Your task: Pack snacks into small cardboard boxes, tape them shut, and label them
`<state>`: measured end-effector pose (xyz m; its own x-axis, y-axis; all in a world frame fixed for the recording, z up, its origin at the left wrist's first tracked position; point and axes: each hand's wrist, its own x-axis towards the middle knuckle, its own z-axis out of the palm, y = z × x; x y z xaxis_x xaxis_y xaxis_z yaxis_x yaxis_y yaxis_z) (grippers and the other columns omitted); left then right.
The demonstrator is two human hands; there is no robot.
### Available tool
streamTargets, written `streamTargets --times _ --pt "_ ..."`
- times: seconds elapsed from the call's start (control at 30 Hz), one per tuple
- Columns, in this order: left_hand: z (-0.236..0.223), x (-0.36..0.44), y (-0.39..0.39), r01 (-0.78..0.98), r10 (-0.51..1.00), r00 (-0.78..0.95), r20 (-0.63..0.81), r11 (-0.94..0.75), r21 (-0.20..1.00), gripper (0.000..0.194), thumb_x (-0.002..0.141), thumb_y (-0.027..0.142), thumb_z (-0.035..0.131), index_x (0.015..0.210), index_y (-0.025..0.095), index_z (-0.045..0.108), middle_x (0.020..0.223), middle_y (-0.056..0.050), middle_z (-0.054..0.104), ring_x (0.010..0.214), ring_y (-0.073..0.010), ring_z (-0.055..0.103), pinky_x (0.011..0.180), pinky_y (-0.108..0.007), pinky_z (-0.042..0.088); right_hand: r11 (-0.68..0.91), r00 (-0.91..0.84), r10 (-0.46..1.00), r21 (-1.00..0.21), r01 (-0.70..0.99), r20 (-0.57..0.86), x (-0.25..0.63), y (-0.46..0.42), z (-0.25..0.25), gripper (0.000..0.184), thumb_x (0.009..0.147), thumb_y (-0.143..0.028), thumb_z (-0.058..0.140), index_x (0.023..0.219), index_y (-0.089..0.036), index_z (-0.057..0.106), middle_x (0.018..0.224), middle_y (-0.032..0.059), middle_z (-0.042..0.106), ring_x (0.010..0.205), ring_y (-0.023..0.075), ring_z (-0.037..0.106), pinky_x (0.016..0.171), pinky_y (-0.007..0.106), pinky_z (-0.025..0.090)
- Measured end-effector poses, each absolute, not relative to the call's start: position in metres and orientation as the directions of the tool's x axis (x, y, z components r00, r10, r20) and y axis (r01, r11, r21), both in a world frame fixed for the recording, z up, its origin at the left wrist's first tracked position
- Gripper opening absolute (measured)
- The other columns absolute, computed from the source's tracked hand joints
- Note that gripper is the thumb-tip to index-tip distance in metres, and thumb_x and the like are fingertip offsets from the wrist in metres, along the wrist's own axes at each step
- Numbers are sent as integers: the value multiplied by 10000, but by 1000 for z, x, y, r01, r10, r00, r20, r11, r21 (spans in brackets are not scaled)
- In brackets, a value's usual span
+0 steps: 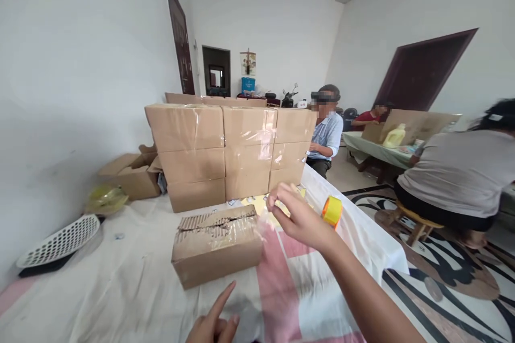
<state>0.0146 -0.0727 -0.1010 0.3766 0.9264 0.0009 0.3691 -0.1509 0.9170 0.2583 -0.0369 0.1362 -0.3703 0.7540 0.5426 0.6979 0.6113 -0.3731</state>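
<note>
A small cardboard box point(219, 257) lies on the cloth-covered table in front of me. Its top is torn along the seam, baring corrugated ridges, and shiny clear tape shows on it. Beyond the box's right end, my right hand point(295, 214) is raised with its fingers pinched. From them hangs a strip of clear tape point(264, 226), crumpled and close to the box's end. My left hand point(213, 319) is low, just in front of the box, with its index finger stretched out, the thumb apart and nothing held. A yellow-and-orange tape roll point(332, 211) stands right of my right hand.
Taped cardboard boxes point(193, 163) form a stacked wall behind the small box. An open carton point(132, 177), a yellowish plastic bag point(105, 201) and a white perforated basket point(60, 241) sit at left. The table edge point(386, 225) runs along the right; several people sit beyond.
</note>
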Motion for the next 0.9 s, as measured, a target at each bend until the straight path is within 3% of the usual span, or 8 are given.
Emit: streamTargets --times 0.07,0.13,0.33,0.47,0.57,0.63,0.77,0.9 --pt "-90 17 -68 348 915 404 14 -167 923 853 928 695 356 1533 93 378 497 83 335 484 -136 340 545 -250 322 675 -492 683 -209 707 539 256 -19 144 166 971 -113 376 903 -222 482 881 28 592 905 205 521 881 379 346" --pt "-69 18 -61 311 925 376 45 -172 935 785 958 626 374 1560 124 325 511 79 393 497 -139 393 557 -243 339 736 -589 637 -164 657 498 249 -7 150 165 958 -108 381 898 -225 480 868 29 597 905 208 523 881 385 353" --pt "15 22 -35 185 970 164 177 -207 961 776 969 524 471 1594 162 189 544 78 505 521 -136 487 559 -243 381 715 -608 681 -551 430 408 225 20 153 79 944 -187 438 887 -240 450 900 5 540 834 159 520 815 307 444" --pt "49 32 -16 303 951 283 128 -216 928 887 956 532 490 1610 134 42 531 68 578 511 -171 576 522 -258 387 737 -660 646 -539 407 384 222 55 130 107 877 -143 453 854 -240 413 830 -20 484 765 142 470 746 269 412" --pt "51 42 -8 488 943 315 106 -257 834 826 965 543 460 1600 123 138 488 78 559 460 -184 577 469 -260 328 733 -670 659 -490 471 342 226 78 104 145 838 -107 455 864 -240 404 764 -45 455 691 131 426 677 247 362" --pt "45 47 -8 592 931 274 239 -359 721 654 983 493 453 1539 166 350 535 58 595 497 -179 592 515 -275 342 731 -666 668 -460 504 332 229 86 90 149 838 -101 452 884 -238 415 742 -56 457 668 127 419 693 246 359" --pt "30 54 -7 677 692 267 670 -630 381 311 972 360 527 1195 226 695 884 -35 746 807 -194 671 861 -373 390 733 -666 669 -439 519 330 232 87 77 139 860 -114 444 930 -235 444 718 -69 465 650 125 411 764 255 371" --pt "14 64 -8 685 622 308 720 -670 287 283 977 317 521 1148 209 719 1152 -79 740 1062 -222 650 1082 -422 261 706 -662 689 -479 522 295 230 89 75 124 879 -149 444 963 -238 467 681 -84 461 626 124 415 783 258 375"
